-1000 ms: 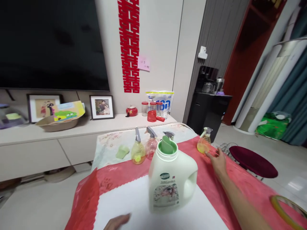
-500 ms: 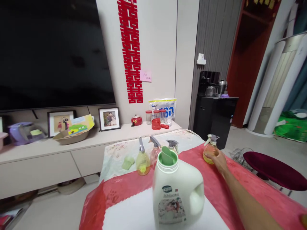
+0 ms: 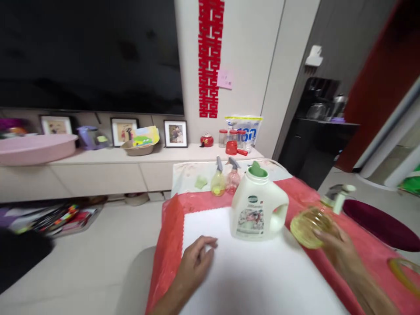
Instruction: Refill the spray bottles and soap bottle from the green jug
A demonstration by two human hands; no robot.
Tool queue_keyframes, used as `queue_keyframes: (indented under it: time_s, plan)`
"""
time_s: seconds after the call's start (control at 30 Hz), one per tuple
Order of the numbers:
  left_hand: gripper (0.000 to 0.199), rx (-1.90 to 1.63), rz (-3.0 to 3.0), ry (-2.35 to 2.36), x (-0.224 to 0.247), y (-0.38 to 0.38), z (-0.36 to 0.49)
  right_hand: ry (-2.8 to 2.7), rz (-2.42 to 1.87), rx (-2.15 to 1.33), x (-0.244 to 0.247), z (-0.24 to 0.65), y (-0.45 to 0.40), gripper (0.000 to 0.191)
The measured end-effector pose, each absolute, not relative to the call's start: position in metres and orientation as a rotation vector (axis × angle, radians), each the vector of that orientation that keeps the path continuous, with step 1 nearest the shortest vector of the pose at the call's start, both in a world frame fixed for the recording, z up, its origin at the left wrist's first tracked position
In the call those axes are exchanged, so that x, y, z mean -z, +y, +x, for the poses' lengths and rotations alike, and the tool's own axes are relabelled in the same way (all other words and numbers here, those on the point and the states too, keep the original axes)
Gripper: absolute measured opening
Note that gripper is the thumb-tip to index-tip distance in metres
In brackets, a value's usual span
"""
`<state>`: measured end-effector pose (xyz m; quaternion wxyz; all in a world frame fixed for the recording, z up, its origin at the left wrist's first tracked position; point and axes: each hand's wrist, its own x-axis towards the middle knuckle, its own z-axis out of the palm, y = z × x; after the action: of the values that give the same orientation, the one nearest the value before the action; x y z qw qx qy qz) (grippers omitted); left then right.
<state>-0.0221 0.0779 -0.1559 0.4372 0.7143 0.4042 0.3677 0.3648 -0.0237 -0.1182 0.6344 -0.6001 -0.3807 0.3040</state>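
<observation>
My right hand (image 3: 333,243) is wrapped round a yellow spray bottle (image 3: 311,225), tilted with its nozzle toward the upper right. My left hand (image 3: 198,258) hovers over the white sheet (image 3: 223,280), its fingers loosely curled and apart, with nothing in them. Between the hands, a large white-green jug (image 3: 252,210) stands upright on the sheet, a green piece (image 3: 257,169) in its open mouth. Behind it to the left are a yellow spray bottle (image 3: 218,180) and a pink spray bottle (image 3: 233,178), with a green crumpled item (image 3: 201,181) beside them.
A red cloth (image 3: 170,245) covers the table. On the right lies part of a yellow ring (image 3: 402,273), near a dark red stool (image 3: 377,223). Behind, a low cabinet (image 3: 98,177) carries picture frames, red-lidded jars (image 3: 223,138) and a pink basin (image 3: 39,148).
My right hand has brought its bottle nearer and tilted it. My left hand has come into view. The camera view has turned left, and the jug now stands farther away.
</observation>
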Motion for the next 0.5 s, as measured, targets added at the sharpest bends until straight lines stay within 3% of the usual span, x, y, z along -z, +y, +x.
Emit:
queue_keyframes:
  time_s: [0.23,0.37,0.5]
  plan:
    - [0.025,-0.893,1.813,0.871,0.124,0.055,-0.019,-0.746,-1.172,-1.230,0.142,0.233,-0.109,0.109]
    - [0.032,-0.640,1.523,0.470,0.089,0.026,-0.010,-0.682,-0.983,-1.534,0.143,0.184,-0.116,0.103]
    - [0.048,-0.527,1.070,0.130,0.067,0.010,0.001,-0.886,-0.920,-1.615,0.153,0.172,-0.117,0.077]
